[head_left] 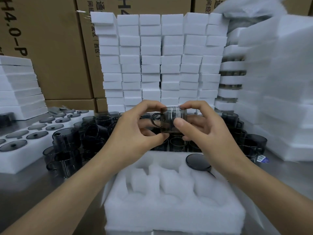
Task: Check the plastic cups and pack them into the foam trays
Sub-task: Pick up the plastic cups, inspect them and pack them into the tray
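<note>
A smoky grey transparent plastic cup (pixel 171 120) with a handle on its left side is held upright in front of me, above the table. My left hand (pixel 135 131) pinches it from the left at rim and base. My right hand (pixel 203 126) grips its right side, thumb on the front wall. Below my hands lies a white foam tray (pixel 169 209) with several empty pockets. One dark cup (pixel 198 162) sits in the tray's far right pocket. Many more grey cups (pixel 94 131) are heaped on the table behind the tray.
A foam tray (pixel 25 158) with flat grey lids in its pockets lies at the left. Stacks of white foam blocks (pixel 160 61) rise behind, more foam trays (pixel 279 99) tower at the right, and cardboard boxes (pixel 50 48) stand at the back left.
</note>
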The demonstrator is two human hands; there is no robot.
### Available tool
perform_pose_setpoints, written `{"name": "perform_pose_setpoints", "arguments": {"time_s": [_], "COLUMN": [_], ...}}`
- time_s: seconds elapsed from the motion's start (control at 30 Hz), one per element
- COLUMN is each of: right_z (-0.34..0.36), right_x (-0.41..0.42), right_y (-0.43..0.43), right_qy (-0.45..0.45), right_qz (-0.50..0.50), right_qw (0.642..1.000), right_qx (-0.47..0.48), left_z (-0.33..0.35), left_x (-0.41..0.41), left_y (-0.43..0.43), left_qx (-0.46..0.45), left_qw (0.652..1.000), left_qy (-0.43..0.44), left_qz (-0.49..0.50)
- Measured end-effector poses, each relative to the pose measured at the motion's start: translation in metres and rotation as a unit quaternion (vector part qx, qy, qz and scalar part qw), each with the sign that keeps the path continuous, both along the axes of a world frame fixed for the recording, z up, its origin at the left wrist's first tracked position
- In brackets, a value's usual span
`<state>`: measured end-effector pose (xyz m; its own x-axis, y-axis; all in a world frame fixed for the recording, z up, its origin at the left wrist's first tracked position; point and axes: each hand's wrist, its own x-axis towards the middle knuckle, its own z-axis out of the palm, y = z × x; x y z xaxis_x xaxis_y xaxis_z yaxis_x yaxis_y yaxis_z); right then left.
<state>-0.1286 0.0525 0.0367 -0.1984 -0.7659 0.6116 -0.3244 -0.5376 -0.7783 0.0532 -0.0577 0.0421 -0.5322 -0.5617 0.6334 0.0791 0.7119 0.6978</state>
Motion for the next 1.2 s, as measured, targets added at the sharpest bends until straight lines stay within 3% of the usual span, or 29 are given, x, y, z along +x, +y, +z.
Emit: {"name": "perform_pose_setpoints", "arguments": {"time_s": [0.1, 0.3, 0.53, 0.73, 0.93, 1.2], "right_z": [-0.001, -0.003, 0.007, 0.032, 0.04, 0.036], "right_x": [-0.002, -0.008, -0.009, -0.019, -0.03, -0.016], "right_y": [-0.002, -0.002, 0.006, 0.022, 0.032, 0.031], "right_qy": [-0.005, 0.082, 0.14, 0.273, 0.308, 0.326], "right_qz": [-0.018, -0.07, -0.029, 0.052, 0.049, 0.02], "right_qw": [1.0, 0.993, 0.985, 0.923, 0.884, 0.877], "right_qx": [0.004, 0.049, 0.094, 0.267, 0.348, 0.352], "left_z": [0.0, -0.007, -0.015, -0.018, -0.017, -0.019], "left_x": [0.002, 0.007, 0.003, 0.006, 0.012, 0.011], "left_y": [-0.004, -0.02, -0.023, -0.02, -0.024, -0.024], "left_qx": [-0.007, -0.029, -0.054, -0.123, -0.134, -0.126], "left_qw": [0.999, 0.986, 0.967, 0.934, 0.924, 0.924], "left_qy": [-0.046, -0.162, -0.246, -0.325, -0.34, -0.343], "left_qz": [-0.017, 0.002, 0.036, 0.08, 0.113, 0.114]}}
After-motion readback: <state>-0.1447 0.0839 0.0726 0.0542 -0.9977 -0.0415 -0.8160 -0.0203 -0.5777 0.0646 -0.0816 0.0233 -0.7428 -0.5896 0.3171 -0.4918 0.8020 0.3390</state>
